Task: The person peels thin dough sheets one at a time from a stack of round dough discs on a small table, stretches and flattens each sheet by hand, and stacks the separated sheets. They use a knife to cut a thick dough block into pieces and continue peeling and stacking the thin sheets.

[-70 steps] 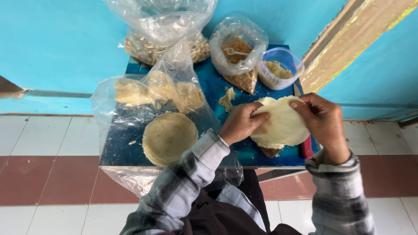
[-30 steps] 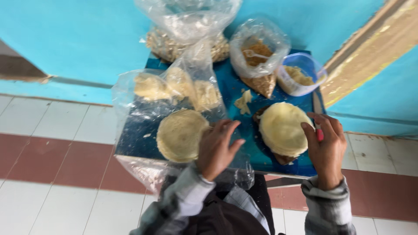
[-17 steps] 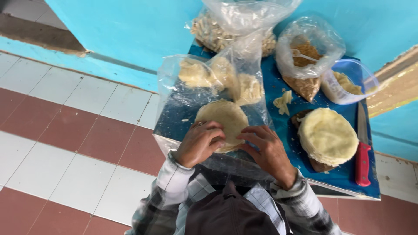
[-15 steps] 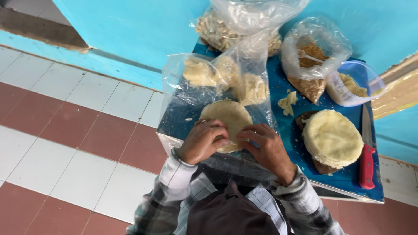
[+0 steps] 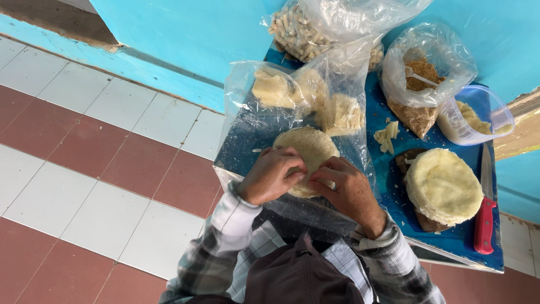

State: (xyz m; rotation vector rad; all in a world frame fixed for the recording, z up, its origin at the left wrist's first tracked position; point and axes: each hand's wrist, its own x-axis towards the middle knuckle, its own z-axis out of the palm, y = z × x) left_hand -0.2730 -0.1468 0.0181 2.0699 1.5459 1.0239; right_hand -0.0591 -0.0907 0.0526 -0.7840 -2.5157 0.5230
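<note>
While both hands' fingers (image 5: pixel 297 175) curl closed, they pinch the round flatbread (image 5: pixel 306 151) edge.

clear plastic bags (image 5: pixel 315 95) on blue tray (image 5: pixel 450 247)

Pale round flatbread stack (image 5: pixel 306 152), flat on clear plastic bag (image 5: pixel 247 129) on blue tabletop (image 5: pixel 394 197); near edge covered, possibly peeling top sheet.

The bench (image 5: pixel 450 247) is blue, the wall (image 5: pixel 191 34) turquoise. The floor (image 5: pixel 101 152) alternates white and reddish-brown tiles. The flat rounds (image 5: pixel 306 149) are pale yellow, the knife (image 5: pixel 484 225) handle red, the sleeves (image 5: pixel 219 242) grey-and-white plaid.
</note>
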